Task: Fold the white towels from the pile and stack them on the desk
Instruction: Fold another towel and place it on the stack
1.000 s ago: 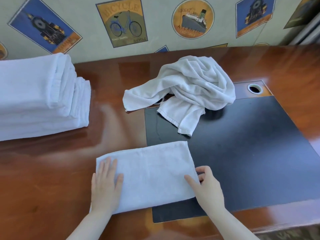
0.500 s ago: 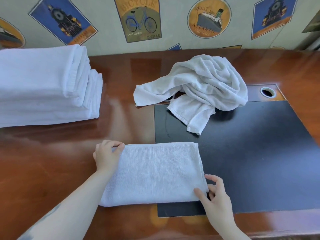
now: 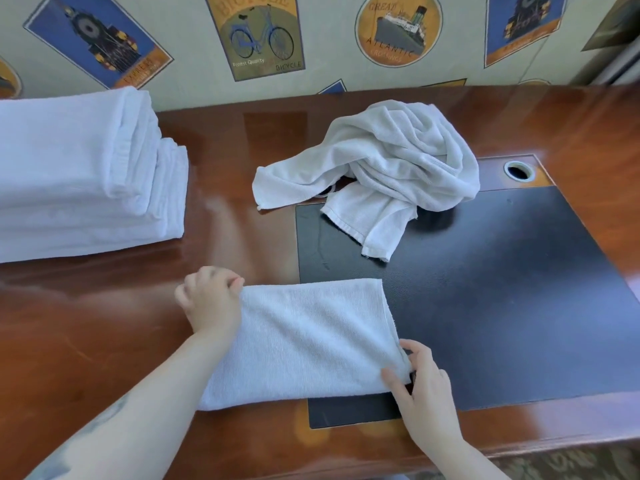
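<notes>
Head view: a folded white towel (image 3: 304,341) lies at the desk's (image 3: 104,323) near edge, half on the black pad (image 3: 502,289). Its far-left corner is gripped by the curled left hand (image 3: 211,301); its near-right corner is pinched by the right hand (image 3: 420,386). The folded stack (image 3: 76,174) sits far left, the crumpled towel (image 3: 377,168) behind.

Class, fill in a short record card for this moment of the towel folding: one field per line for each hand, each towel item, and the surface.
left hand: grips the far left corner of the folded towel
right hand: pinches that towel's near right corner
folded towel: lies flat, partly on the black desk mat
crumpled towel: unfolded, one end draped over the mat's far edge
towel stack: folded, at far left
surface: glossy wooden desk
</notes>
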### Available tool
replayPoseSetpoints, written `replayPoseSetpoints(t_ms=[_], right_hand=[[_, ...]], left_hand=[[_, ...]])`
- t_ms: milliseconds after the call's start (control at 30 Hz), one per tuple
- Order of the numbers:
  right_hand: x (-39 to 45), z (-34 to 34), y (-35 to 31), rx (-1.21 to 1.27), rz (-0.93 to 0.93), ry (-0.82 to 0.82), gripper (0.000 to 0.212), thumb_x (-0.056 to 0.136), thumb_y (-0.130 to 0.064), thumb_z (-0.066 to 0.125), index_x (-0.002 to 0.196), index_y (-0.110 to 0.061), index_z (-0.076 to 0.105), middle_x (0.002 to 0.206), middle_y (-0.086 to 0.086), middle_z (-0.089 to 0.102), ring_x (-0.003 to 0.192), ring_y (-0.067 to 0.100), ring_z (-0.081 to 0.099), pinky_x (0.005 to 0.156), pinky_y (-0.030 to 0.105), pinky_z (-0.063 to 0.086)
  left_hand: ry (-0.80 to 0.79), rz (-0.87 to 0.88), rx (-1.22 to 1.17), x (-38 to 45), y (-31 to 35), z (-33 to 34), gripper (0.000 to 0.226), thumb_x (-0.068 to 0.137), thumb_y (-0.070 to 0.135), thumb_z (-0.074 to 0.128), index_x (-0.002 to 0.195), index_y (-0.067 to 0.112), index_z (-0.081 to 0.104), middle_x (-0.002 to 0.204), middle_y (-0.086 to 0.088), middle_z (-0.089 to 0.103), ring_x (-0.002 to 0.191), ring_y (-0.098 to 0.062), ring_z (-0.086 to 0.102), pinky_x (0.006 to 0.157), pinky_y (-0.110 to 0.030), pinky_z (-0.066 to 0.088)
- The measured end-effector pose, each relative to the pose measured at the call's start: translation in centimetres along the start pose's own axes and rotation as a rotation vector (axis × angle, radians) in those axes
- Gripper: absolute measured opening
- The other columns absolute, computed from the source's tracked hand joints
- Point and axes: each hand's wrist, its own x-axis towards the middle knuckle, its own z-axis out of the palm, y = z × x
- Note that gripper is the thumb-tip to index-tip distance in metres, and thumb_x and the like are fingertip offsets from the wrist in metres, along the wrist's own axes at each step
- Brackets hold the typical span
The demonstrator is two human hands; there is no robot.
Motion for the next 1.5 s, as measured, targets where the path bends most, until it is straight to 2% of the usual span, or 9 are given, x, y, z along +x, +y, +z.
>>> replayPoseSetpoints(t_ms=[67, 200, 467, 667, 767, 1067, 1300, 1400, 1500], right_hand=[[-0.2, 0.1, -0.1, 0.117, 0.032, 0.042, 0.054, 0.083, -0.030, 0.074, 0.122, -0.043, 0.040, 0.087, -0.021, 0.059, 0.078, 0.005, 0.052, 0.070, 0.025, 0.041], [-0.8, 0.4, 0.1, 0.205, 0.062, 0.073, 0.059, 0.082, -0.025, 0.075, 0.122, -0.047, 0.036, 0.085, -0.021, 0.059, 0.073, 0.004, 0.050, 0.065, 0.020, 0.039], [-0.9, -0.2, 0.9, 0.255, 0.100, 0.025, 0.054, 0.085, -0.033, 0.071, 0.116, -0.057, 0.033, 0.085, -0.020, 0.059, 0.070, 0.008, 0.048, 0.066, 0.019, 0.042], [-1.2, -0.6, 1.3, 0.199, 0.121, 0.002, 0.054, 0.086, -0.034, 0.070, 0.115, -0.059, 0.033, 0.093, -0.029, 0.056, 0.084, 0.009, 0.045, 0.076, 0.017, 0.036], [-1.3, -0.3, 1.0, 0.185, 0.123, 0.022, 0.052, 0.085, -0.034, 0.070, 0.121, -0.053, 0.036, 0.090, -0.024, 0.057, 0.084, 0.009, 0.044, 0.077, 0.015, 0.034], [-1.3, -0.3, 0.7, 0.106, 0.161, 0.016, 0.037, 0.088, -0.042, 0.064, 0.113, -0.050, 0.038, 0.084, -0.020, 0.056, 0.086, 0.006, 0.045, 0.071, 0.017, 0.037], [-1.1, -0.4, -0.9, -0.091, 0.161, 0.037, 0.023, 0.093, -0.044, 0.054, 0.111, -0.039, 0.040, 0.088, -0.014, 0.050, 0.081, 0.009, 0.046, 0.077, 0.029, 0.041], [-1.5, -0.5, -1.1, 0.027, 0.167, 0.151, 0.032, 0.087, -0.033, 0.067, 0.111, -0.039, 0.047, 0.103, -0.022, 0.047, 0.091, 0.005, 0.050, 0.076, 0.024, 0.044], [-1.0, -0.3, -1.7, -0.116, -0.055, 0.314, 0.044, 0.079, -0.017, 0.075, 0.116, -0.031, 0.056, 0.122, -0.017, 0.052, 0.105, 0.006, 0.049, 0.085, 0.026, 0.041]], left_hand=[[-0.044, 0.289, -0.170, -1.9, 4.3, 0.7, 0.008, 0.089, 0.024, 0.066, 0.096, 0.027, 0.070, 0.107, 0.006, 0.062, 0.107, -0.022, 0.049, 0.092, -0.031, 0.020], [-0.494, 0.680, -0.211, -4.6, 13.0, 4.3, 0.030, 0.096, 0.036, 0.055, 0.126, 0.040, 0.059, 0.125, 0.019, 0.051, 0.121, -0.007, 0.036, 0.087, -0.023, 0.010], [-0.620, 0.628, -0.405, -3.1, 14.8, 6.9, 0.016, 0.089, 0.032, 0.067, 0.079, 0.043, 0.070, 0.090, 0.029, 0.058, 0.104, -0.001, 0.046, 0.080, -0.031, 0.016], [-0.784, 0.583, -0.560, -1.7, 14.1, 6.6, 0.009, 0.085, 0.024, 0.074, 0.091, 0.029, 0.078, 0.094, 0.025, 0.068, 0.106, 0.001, 0.056, 0.105, -0.030, 0.026], [-0.886, 0.594, -0.564, -0.4, 13.7, 5.5, 0.013, 0.082, 0.017, 0.076, 0.088, 0.029, 0.077, 0.092, 0.015, 0.070, 0.096, -0.001, 0.060, 0.095, -0.022, 0.043], [-0.886, 0.692, -0.216, 1.0, 17.5, 4.5, 0.012, 0.085, 0.025, 0.069, 0.075, 0.031, 0.066, 0.068, 0.017, 0.062, 0.062, 0.000, 0.054, 0.069, -0.025, 0.044], [-0.878, 0.670, -0.147, -0.3, 18.7, 3.9, 0.012, 0.089, 0.020, 0.066, 0.100, 0.021, 0.069, 0.099, 0.006, 0.066, 0.094, -0.016, 0.059, 0.090, -0.034, 0.046], [-0.669, 0.642, -0.248, -2.0, 17.8, 2.5, 0.040, 0.092, 0.013, 0.061, 0.130, 0.021, 0.059, 0.128, 0.006, 0.059, 0.116, -0.015, 0.054, 0.104, -0.036, 0.038], [-0.343, 0.497, -0.321, -4.7, 13.3, 0.9, 0.038, 0.095, 0.005, 0.052, 0.130, 0.018, 0.059, 0.133, 0.003, 0.058, 0.125, -0.016, 0.049, 0.113, -0.043, 0.028]])
